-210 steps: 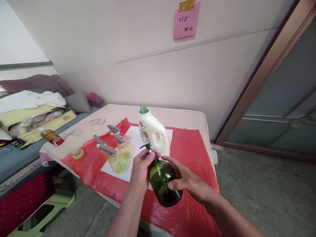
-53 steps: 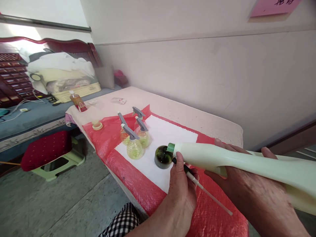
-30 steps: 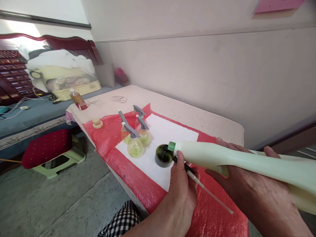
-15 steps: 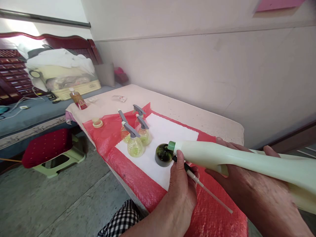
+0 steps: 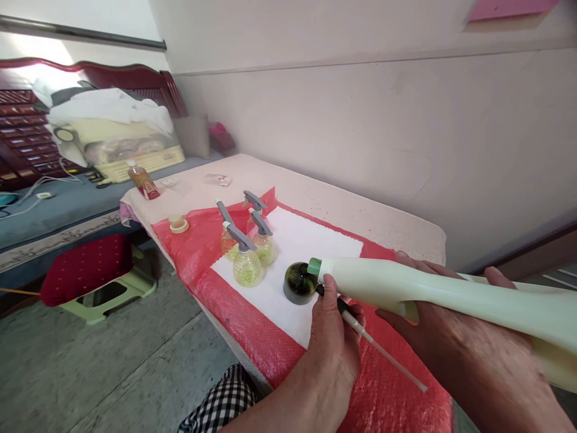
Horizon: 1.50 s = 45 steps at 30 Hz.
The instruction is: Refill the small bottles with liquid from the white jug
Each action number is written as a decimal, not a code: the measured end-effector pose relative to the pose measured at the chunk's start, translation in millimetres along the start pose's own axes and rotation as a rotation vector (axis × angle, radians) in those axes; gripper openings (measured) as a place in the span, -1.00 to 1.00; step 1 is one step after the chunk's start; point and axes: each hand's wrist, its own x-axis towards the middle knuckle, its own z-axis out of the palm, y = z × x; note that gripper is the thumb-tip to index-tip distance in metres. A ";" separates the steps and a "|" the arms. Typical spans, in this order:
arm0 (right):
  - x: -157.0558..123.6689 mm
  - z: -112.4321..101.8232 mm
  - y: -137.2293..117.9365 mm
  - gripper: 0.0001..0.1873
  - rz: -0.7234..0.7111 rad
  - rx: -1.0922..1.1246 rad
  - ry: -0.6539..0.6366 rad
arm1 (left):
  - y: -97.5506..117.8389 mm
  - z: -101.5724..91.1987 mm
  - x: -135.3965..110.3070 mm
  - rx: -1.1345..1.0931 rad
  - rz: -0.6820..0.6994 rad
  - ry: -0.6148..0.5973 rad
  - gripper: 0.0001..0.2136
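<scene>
My right hand (image 5: 455,355) grips a large white detergent jug (image 5: 442,300), tipped almost level, its green spout (image 5: 314,266) over the mouth of a dark green bottle (image 5: 298,282) standing on a white cloth (image 5: 311,243). My left hand (image 5: 332,346) is closed on the bottle's black pump head, whose white dip tube (image 5: 383,358) sticks out to the right; its thumb touches the jug's neck.
Three small clear spray bottles (image 5: 247,261) with grey triggers stand left of the green bottle on the white cloth and a red mat (image 5: 211,288). A tape roll (image 5: 178,224), an amber bottle (image 5: 142,180) and a small packet lie further left. A red stool (image 5: 85,267) stands on the floor.
Seven seconds ago both hands held the green bottle with its pump on and the jug stood upright. Over the last two seconds the hands and the jug have stayed almost still.
</scene>
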 end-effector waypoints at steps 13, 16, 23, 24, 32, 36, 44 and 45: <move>2.0 -0.5 -1.7 -0.50 0.025 -0.004 -0.038 | 1.0 1.1 1.1 0.008 -0.012 0.024 -0.63; 2.1 -1.6 -1.5 -0.52 0.023 0.001 -0.051 | 0.9 0.4 1.6 0.007 -0.010 0.019 -0.63; 1.6 -1.3 -3.2 -0.50 0.007 0.001 -0.031 | 1.0 1.0 1.8 0.021 -0.012 0.014 -0.64; 1.5 -1.1 -3.0 -0.50 0.004 0.001 -0.026 | 1.2 1.2 1.5 0.024 -0.011 0.014 -0.64; 3.6 -2.9 -2.0 -0.50 -0.008 0.005 -0.006 | 1.1 1.1 1.7 0.011 -0.023 0.025 -0.62; 5.3 -4.7 -2.7 -0.55 -0.007 -0.005 0.009 | 0.8 0.6 3.9 -0.003 -0.018 0.038 -0.60; 3.4 -4.0 -2.7 -0.53 -0.001 -0.011 -0.012 | 0.9 -1.2 3.0 -0.007 0.002 0.003 -0.60; 3.3 -3.9 -2.7 -0.54 -0.005 -0.014 -0.008 | 0.8 -1.7 3.4 -0.006 -0.001 0.006 -0.60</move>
